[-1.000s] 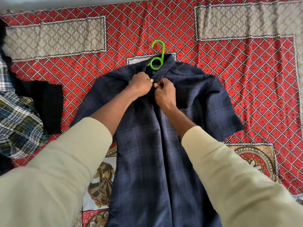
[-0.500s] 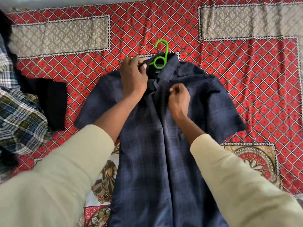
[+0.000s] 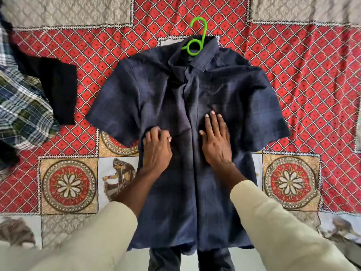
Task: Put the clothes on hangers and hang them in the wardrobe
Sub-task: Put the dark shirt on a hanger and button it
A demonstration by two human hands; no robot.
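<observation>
**A:** So the whole surface here is a patterned bedspread (image 3: 293,85), red diamond print with grey panels along the top and some round flower medallions and a dancer figure lower down. What's on it?

**B:** A dark navy short-sleeved shirt (image 3: 224,90) lies flat on its back in the middle, collar away from the person, sleeves spread out to both sides. There's a bright green hanger (image 3: 197,36) inside it, only the hook and the loop below it stick out at the collar (the shoulders of the hanger are hidden under the cloth). At least one button near the collar looks done up.

**A:** And the hands?

**B:** Both on the shirt's front, about mid-chest, one on each side of the button strip. The right hand (image 3: 215,141) lies flat, fingers straight and pressed on the fabric. The left hand (image 3: 156,147) has its fingers curled down into the cloth; it looks like it's bunching a bit of it, though I can't tell how firmly. Cream sleeves (image 3: 273,222) are pushed up on both forearms.

**A:** Anything else around?

**B:** Off at the left edge there's a plaid shirt (image 3: 21,106) in a heap, green, white and blue, with a black garment (image 3: 58,90) lying over it and onto the spread, well apart from the navy one.
</observation>
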